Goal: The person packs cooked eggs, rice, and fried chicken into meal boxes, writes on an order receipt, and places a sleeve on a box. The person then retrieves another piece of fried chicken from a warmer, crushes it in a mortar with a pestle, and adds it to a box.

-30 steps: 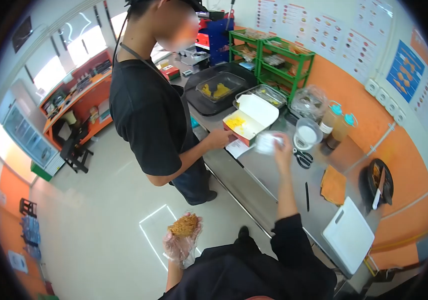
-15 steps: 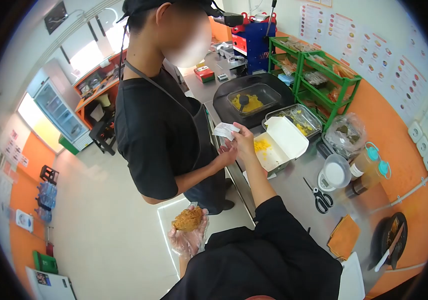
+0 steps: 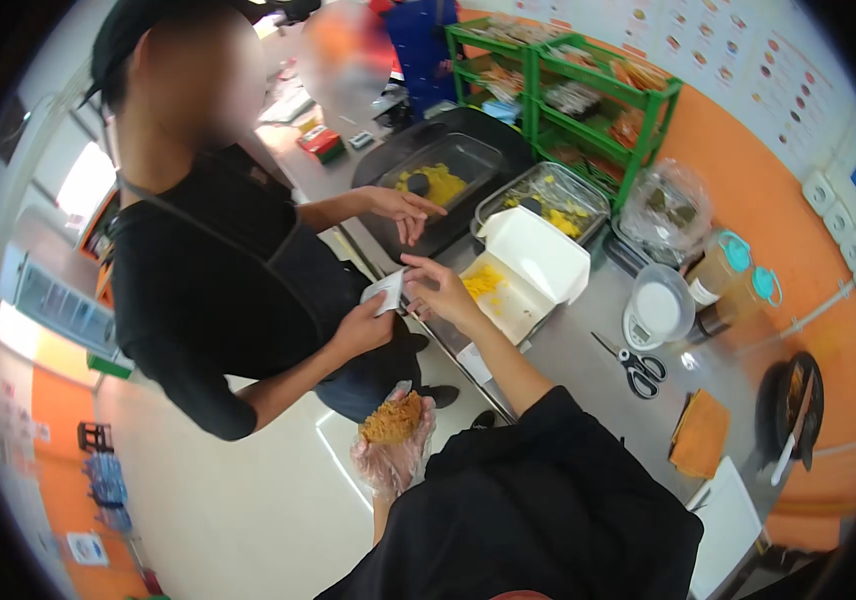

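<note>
My left hand [image 3: 391, 455], in a clear plastic glove, holds a piece of fried chicken [image 3: 393, 418] low over the floor. My right hand [image 3: 435, 292] is bare, fingers apart, beside a small white packet [image 3: 384, 291] that a co-worker's hand [image 3: 363, 328] grips. The co-worker's other hand [image 3: 403, 210] reaches out above it. Just right of my right hand an open white box [image 3: 521, 283] with yellow food inside stands on the metal counter.
Beyond the box are trays of yellow food [image 3: 548, 205], green racks [image 3: 588, 105] and a bagged item [image 3: 665, 208]. Scissors [image 3: 636, 367], a scale [image 3: 656, 308], bottles [image 3: 720, 270], an orange cloth [image 3: 700, 434], a white board [image 3: 725, 527] and a mortar [image 3: 791, 410] lie rightward. The co-worker [image 3: 218, 290] stands left.
The white packet has passed from my right hand to the co-worker's hand, and my fingers have opened. The co-worker's other hand has come up over the counter edge. The view has shifted.
</note>
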The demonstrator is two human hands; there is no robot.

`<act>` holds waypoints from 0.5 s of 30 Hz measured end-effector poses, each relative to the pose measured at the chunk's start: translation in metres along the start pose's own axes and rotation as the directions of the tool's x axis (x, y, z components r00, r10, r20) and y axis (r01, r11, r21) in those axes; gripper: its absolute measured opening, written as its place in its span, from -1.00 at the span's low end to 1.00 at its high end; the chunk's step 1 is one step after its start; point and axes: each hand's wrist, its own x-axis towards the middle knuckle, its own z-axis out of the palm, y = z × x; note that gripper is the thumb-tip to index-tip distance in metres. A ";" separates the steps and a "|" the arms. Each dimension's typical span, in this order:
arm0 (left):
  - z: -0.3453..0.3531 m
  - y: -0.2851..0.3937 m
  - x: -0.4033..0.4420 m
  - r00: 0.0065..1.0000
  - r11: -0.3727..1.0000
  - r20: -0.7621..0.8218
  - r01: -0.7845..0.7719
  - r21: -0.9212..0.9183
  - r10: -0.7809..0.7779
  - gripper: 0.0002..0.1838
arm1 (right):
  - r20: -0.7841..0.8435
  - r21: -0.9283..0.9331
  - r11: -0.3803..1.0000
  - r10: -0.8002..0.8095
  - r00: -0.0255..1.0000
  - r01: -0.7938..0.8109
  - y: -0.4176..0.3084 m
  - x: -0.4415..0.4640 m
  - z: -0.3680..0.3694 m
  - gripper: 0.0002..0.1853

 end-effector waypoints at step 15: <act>0.000 -0.010 0.163 0.850 0.851 -0.037 0.526 0.000 -0.525 -0.13 | -0.987 -0.154 -0.080 -0.020 0.157 -0.985 0.088 -0.383 -0.063 -0.30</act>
